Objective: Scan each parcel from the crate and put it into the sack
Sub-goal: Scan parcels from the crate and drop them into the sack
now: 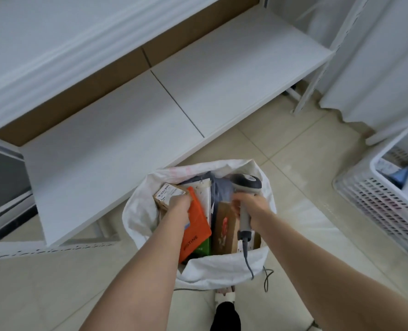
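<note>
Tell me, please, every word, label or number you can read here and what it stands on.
"STINE", on the orange parcel; letters before it unclear.
Barcode label on the small cardboard box in the left hand: too small to read.
Red print on the brown box: blurred.
Faint red marks on the sack: unreadable.
Scanner in the right hand: nothing legible.

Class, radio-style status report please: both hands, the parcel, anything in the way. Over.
Left hand grips labelled cardboard parcel over the white sack. Right hand holds barcode scanner. Sack mouth open; orange mailer and other parcels inside, none blocking.
</note>
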{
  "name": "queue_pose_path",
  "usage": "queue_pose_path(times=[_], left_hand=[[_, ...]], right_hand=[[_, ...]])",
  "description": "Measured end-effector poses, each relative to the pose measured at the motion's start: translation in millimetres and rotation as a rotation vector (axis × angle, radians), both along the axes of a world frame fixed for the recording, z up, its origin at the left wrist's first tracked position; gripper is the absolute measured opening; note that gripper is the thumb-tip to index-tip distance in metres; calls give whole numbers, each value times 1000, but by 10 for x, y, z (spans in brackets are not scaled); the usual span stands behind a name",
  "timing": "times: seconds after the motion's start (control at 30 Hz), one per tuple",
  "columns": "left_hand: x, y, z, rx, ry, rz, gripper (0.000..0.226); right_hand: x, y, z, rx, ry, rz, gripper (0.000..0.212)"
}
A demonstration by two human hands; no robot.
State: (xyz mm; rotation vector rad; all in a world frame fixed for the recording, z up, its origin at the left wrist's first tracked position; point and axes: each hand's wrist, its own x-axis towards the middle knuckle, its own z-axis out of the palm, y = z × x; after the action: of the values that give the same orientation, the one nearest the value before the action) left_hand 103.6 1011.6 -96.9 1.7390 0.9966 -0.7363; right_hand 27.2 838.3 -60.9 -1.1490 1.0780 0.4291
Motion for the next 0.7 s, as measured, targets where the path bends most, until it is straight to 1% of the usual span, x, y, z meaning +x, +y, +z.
queue_pose_path(times=[0.07, 0.13, 0.17, 0.2, 0.23, 0.27, 0.3, 0.37, 0.5, 0.63, 0.7], left_hand=[[43, -342, 309, -16, -26, -102, 36], [62, -757, 641, -54, -98, -210, 36], [53, -985, 811, -80, -130, -249, 33], [24, -1219, 980, -100, -153, -276, 25], [-30, -1474, 1159, -108, -161, -295, 11], [-105, -1726, 1333, -97, -175, -299, 7], [-186, -1980, 1491, -80, -194, -308, 9], [-381, -2486, 1751, -69, -244, -376, 4], [-811, -3546, 2164, -103, -336, -503, 25], [-1320, -4544, 2415, -179, -387, -599, 32], [-1570, -4983, 2442, -212, -399, -656, 33]], right_hand=[[-68, -166, 237, 31, -49, -38, 15], [-151, -393, 490, 85, -120, -94, 9], [-204, -526, 618, 105, -151, -126, 7], [-270, -678, 749, 108, -174, -160, 8], [-346, -845, 874, 99, -192, -200, 9], [-436, -1027, 1000, 91, -209, -243, 8], [-531, -1226, 1122, 88, -227, -282, 9], [-754, -1640, 1348, 85, -246, -355, 11], [-1265, -2575, 1706, 69, -274, -501, 12], [-1811, -3467, 1851, 83, -291, -635, 7], [-2053, -3844, 1849, 105, -309, -702, 13]])
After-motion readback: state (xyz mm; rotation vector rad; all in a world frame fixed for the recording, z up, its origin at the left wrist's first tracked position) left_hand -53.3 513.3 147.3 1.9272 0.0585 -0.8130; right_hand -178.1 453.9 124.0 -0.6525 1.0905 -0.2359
